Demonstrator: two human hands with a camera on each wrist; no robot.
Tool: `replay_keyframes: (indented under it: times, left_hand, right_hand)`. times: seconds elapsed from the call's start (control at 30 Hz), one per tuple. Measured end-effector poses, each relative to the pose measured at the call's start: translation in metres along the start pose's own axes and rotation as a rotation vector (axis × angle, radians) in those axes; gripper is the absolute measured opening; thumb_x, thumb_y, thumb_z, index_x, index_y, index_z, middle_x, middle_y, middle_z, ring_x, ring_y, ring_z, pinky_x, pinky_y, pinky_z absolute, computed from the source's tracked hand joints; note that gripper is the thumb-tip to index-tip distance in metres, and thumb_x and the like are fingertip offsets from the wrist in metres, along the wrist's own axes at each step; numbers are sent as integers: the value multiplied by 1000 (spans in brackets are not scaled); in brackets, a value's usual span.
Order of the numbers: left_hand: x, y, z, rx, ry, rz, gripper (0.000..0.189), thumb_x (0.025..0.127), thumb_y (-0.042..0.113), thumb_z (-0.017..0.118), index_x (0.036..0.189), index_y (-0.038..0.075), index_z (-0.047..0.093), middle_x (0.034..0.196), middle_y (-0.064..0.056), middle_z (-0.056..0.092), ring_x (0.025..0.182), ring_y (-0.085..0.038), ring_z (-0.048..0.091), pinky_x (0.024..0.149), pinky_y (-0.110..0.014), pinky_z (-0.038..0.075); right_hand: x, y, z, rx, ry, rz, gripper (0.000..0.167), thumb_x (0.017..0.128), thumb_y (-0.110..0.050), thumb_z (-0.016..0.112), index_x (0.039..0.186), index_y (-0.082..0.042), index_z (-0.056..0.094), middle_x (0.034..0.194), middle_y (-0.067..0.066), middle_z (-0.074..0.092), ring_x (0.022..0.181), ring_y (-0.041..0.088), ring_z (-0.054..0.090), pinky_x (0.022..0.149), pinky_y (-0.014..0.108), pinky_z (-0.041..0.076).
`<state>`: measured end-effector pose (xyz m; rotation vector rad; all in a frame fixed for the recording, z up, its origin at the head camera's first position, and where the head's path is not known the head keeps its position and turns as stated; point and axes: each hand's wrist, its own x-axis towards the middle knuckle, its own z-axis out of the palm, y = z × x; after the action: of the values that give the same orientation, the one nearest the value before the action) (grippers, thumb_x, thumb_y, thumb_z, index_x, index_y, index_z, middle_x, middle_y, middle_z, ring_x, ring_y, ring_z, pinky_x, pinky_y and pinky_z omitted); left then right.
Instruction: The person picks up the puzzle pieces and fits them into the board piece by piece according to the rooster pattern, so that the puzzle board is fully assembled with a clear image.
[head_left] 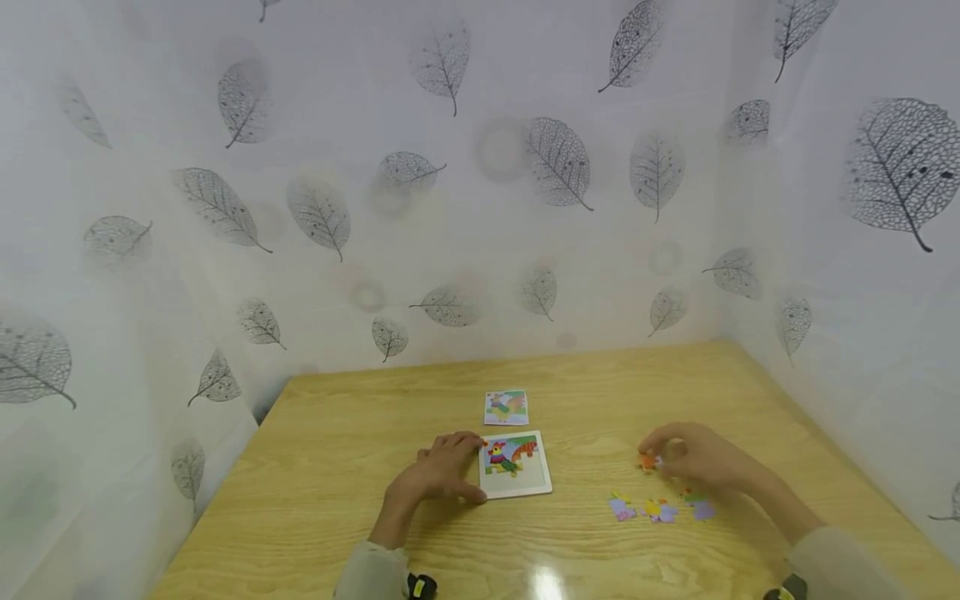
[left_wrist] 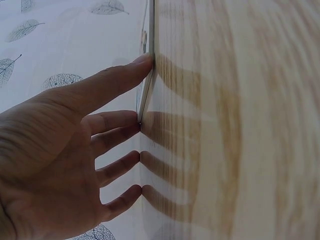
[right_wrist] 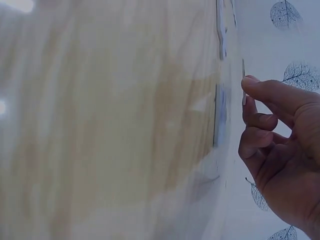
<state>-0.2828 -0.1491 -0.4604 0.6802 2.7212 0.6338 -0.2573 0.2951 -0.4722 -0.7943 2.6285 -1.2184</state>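
One left hand [head_left: 435,471]: spread loosely, not clenched, thumb and fingers touching the left side of the puzzle tray.
Square white-rimmed puzzle tray [head_left: 546,473]: flat on the light wood-grain worktop [head_left: 375,408], left of the loose pieces; its near part shows bare base.
Multicoloured rooster section [head_left: 513,456]: fitted pieces inside the tray, toward its far side.
Right hand [head_left: 705,458]: pinching an orange flat puzzle piece [head_left: 647,461] between thumb and fingertips, well apart from the tray on its right.
Held piece: raised off the worktop, seen edge-on in the right wrist view.
Loose pieces: a lilac-and-green one [head_left: 622,507] at left, a yellow-and-lilac one [head_left: 661,511] in the middle, a green-and-purple one [head_left: 701,506] at right, all on the near side of the right hand.
Small square rooster picture card [head_left: 506,407]: on the worktop, just beyond the tray's far edge.
White leaf-printed sheet [head_left: 480,217]: behind the worktop and along both sides.
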Motion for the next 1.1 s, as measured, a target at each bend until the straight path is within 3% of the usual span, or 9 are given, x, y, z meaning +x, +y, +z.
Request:
replay_keyframes:
  times: [0.07,0.2,0.3,0.47,0.73,1.1]
  left_hand:
    - [1,-1,1,9,3,0,83,80,34,89,149,7,50,159,-17,42,147,-46,33,110,-80,27]
    - [1,-1,1,17,4,0,82,80,34,89,149,8,50,159,-16,43,147,-45,34,110,-79,28]
    - [1,-1,1,14,2,-6,83,80,34,89,149,9,50,159,-16,42,147,-45,34,110,-80,27]
    - [1,-2,2,11,-3,-8,83,80,35,88,149,9,50,160,-15,42,147,-45,33,110,-80,26]
    - [2,-6,2,15,0,-3,83,81,36,87,150,9,49,159,-16,42,147,-46,32,110,-80,25]
    - [3,-4,2,8,-2,15,83,81,34,89,149,7,50,159,-16,43,146,-45,34,108,-79,29]
  right_hand:
    - [4,-3,2,66,-15,20,33,91,-2,72,124,1,68,120,20,67,83,24,71,62,27,58]
    - [14,-10,7,111,-17,31,33,93,-2,71,125,1,68,119,19,66,77,11,67,60,23,54]
    - [20,-14,12,115,-11,-13,32,93,-4,72,124,2,67,118,19,65,86,12,69,66,24,55]
    - [32,-20,24,143,-9,-49,31,93,-3,72,124,3,67,118,21,64,67,8,59,56,20,50]
    - [56,-32,44,133,-6,-19,34,92,-4,73,126,0,68,119,18,63,66,7,55,60,21,50]
    - [95,-58,76,106,-18,-94,26,90,5,72,116,3,71,114,20,68,57,2,42,57,19,45]
